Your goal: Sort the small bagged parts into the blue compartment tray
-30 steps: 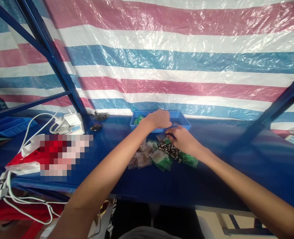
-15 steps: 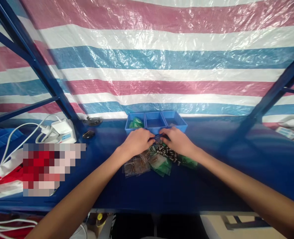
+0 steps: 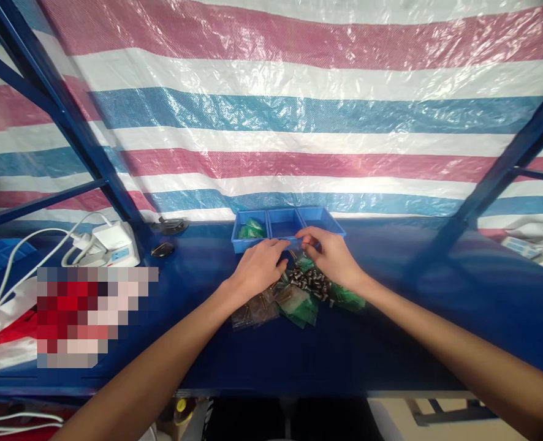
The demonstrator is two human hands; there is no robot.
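Note:
My left hand (image 3: 263, 267) is over the left side of a pile of small parts, its fingers stretched forward and its thumb apart from them. Close by on the right, my right hand (image 3: 332, 257) has bent fingers drawn together near the front of a blue three-part bin (image 3: 248, 247). Whatever lies between its fingertips is too small to make out. Below the hands are loose metal screws (image 3: 315, 283), green plastic bags (image 3: 301, 306) and clear bags with brownish contents (image 3: 255, 310). More green bags (image 3: 349, 299) lie beneath my right wrist.
Several green packets (image 3: 253, 229) sit in the bin's left compartment. A white power strip (image 3: 123, 248) with cables and a black mouse-like object (image 3: 163, 249) are to the left. Blue frame posts (image 3: 76, 128) flank the table (image 3: 271, 361), with a striped sheet (image 3: 299, 135) behind.
My hands have moved slightly apart. My right hand has lifted and turned, its index finger now higher over the bin's front edge. Left fingers have straightened.

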